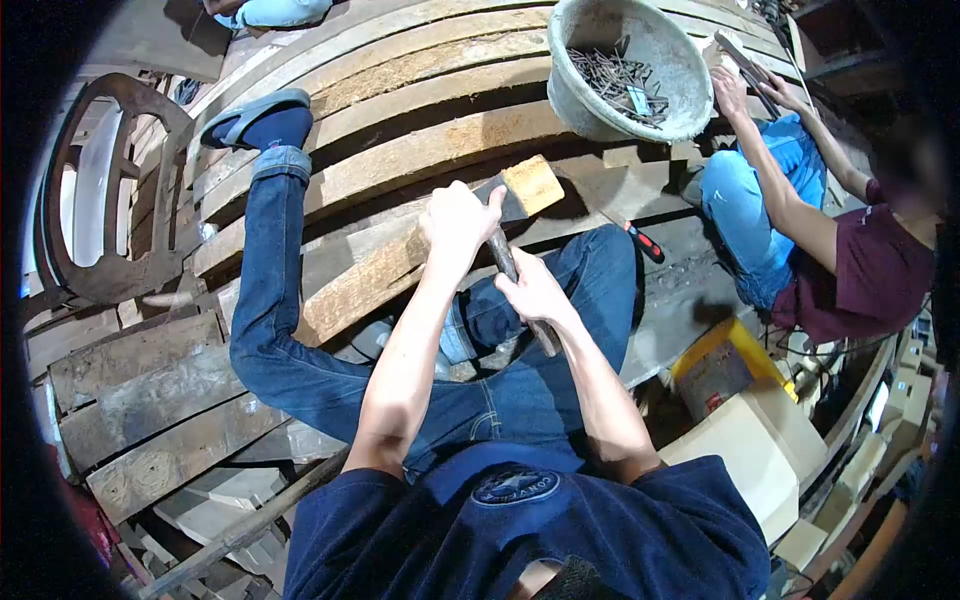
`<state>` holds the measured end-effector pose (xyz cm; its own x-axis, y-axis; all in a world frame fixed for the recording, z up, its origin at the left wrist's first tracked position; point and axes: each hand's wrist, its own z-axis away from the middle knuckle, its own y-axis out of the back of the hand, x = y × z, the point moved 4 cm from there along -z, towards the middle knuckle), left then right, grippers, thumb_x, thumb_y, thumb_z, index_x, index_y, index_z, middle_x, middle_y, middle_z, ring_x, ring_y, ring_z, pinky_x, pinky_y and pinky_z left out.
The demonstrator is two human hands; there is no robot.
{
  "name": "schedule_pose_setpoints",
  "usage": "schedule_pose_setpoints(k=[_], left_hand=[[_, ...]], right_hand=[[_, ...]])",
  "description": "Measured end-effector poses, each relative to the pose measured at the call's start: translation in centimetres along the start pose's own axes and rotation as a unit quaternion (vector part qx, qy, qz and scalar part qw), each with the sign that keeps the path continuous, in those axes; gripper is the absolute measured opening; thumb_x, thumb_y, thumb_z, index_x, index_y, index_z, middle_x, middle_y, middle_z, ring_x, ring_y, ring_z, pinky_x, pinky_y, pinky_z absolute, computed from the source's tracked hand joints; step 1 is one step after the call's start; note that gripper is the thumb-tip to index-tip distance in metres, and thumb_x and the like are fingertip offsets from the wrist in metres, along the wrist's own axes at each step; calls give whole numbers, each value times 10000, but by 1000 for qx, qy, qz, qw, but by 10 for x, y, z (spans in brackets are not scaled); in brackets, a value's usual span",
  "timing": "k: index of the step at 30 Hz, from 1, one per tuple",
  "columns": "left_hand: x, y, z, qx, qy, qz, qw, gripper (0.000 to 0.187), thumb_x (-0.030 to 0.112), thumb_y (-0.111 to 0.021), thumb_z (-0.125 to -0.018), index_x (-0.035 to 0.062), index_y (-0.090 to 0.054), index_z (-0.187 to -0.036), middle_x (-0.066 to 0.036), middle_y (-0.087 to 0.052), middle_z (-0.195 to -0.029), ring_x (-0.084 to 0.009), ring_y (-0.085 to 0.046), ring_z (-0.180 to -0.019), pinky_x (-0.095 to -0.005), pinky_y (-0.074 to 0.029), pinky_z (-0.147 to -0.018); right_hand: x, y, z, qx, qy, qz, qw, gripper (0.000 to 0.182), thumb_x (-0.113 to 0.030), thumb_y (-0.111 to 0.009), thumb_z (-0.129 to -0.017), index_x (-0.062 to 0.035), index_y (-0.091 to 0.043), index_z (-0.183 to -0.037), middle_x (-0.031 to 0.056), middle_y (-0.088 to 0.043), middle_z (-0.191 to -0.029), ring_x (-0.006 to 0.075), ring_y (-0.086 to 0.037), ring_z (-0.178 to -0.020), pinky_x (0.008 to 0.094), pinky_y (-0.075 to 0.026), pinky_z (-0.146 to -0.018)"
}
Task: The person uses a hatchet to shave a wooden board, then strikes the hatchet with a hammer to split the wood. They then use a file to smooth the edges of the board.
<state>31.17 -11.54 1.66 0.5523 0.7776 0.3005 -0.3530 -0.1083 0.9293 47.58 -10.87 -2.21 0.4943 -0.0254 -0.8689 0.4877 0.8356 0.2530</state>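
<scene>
— A navy short-sleeved T-shirt is closest. Where's the dark-headed, wooden-handled hammer?
— Left hand clenched by its head, right hand grasping the handle lower down.

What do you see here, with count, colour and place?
bucket: one, grey, top, with dark metal pieces
small tool: one, red-black, right of centre
beam: one, light brown, centre
planks: many, brown, throughout
curved frame: one, brown, left
cardboard: several pieces, tan, lower right
container: one, yellow-rimmed, right
co-worker: one, maroon-blue, right
second person: one, light blue, top left
handled tool: one, brown-black, in both hands
shirt: one, navy, bottom
legs: two, blue-jeaned, centre
left hand, right hand: two, bare, centre
</scene>
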Motion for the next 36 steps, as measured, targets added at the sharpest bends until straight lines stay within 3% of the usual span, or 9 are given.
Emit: schedule_pose_setpoints(k=[3,7,10,13,14,18,21,22,36], left_hand=[[-5,13,5,4,-9,-4,1000,738,674,-684,-783,-51,-702,-919,-278,-698,-873,-417,-708,-875,-477,-575,-764],[-25,39,21,25,14,28,999,678,607,-721,-786,-70,-704,-829,-306,-684,-820,-422,-707,-831,-476,-573,-740],[-38,41,24,30,30,10,999,673,597,-715,-796,-71,-699,-873,-302,-686,-832,-419,-706,-831,-472,-573,-745],[-43,37,23,36,32,-7,999,660,580,-714,-806,-68,-693,-932,-294,-688,-867,-419,-704,-865,-473,-569,-764],[-43,35,21,32,36,-3,999,654,572,-716,-808,-68,-692,-938,-292,-688,-875,-420,-703,-872,-473,-569,-766],[-35,36,15,3,43,13,999,559,497,-719,-820,-53,-699,-922,-288,-694,-879,-422,-702,-890,-483,-565,-778],[-30,31,11,19,29,28,999,562,487,-727,-816,-70,-696,-879,-305,-688,-861,-435,-699,-874,-486,-567,-763],[-29,27,8,39,15,37,998,583,492,-734,-810,-89,-692,-846,-323,-682,-834,-444,-698,-854,-484,-569,-745],[-24,23,18,13,19,20,1000,590,524,-702,-822,-57,-693,-926,-292,-698,-885,-413,-708,-901,-465,-577,-788]], right_hand=[[-11,-7,4,27,63,33,997,233,-166,-631,-810,10,-540,-933,171,-549,-649,275,-569,-588,404,-452,-573],[-30,-19,13,-12,55,38,998,268,-207,-613,-824,27,-522,-917,213,-560,-645,333,-587,-577,426,-461,-573],[-30,-29,12,-36,51,44,997,356,-194,-616,-811,47,-562,-1068,198,-556,-642,250,-560,-547,385,-458,-552],[-25,-34,8,-43,28,58,997,398,-210,-627,-808,64,-560,-1089,210,-566,-654,259,-598,-584,391,-478,-583],[-22,-35,7,-16,71,59,996,295,-190,-604,-827,54,-538,-978,194,-557,-614,309,-639,-605,428,-498,-583],[-35,-26,9,-120,-10,-68,990,221,-146,-588,-856,32,-522,-968,88,-532,-583,186,-584,-466,348,-466,-442],[-23,-28,2,-112,3,-91,989,346,-117,-544,-873,29,-508,-1184,28,-526,-555,117,-512,-367,274,-427,-353],[-25,-21,1,-93,10,-58,994,201,-140,-578,-871,28,-516,-963,80,-541,-578,163,-554,-417,325,-447,-391],[-26,-15,13,-114,-9,-66,991,175,-135,-557,-884,8,-504,-970,38,-518,-565,141,-525,-386,310,-437,-361]])
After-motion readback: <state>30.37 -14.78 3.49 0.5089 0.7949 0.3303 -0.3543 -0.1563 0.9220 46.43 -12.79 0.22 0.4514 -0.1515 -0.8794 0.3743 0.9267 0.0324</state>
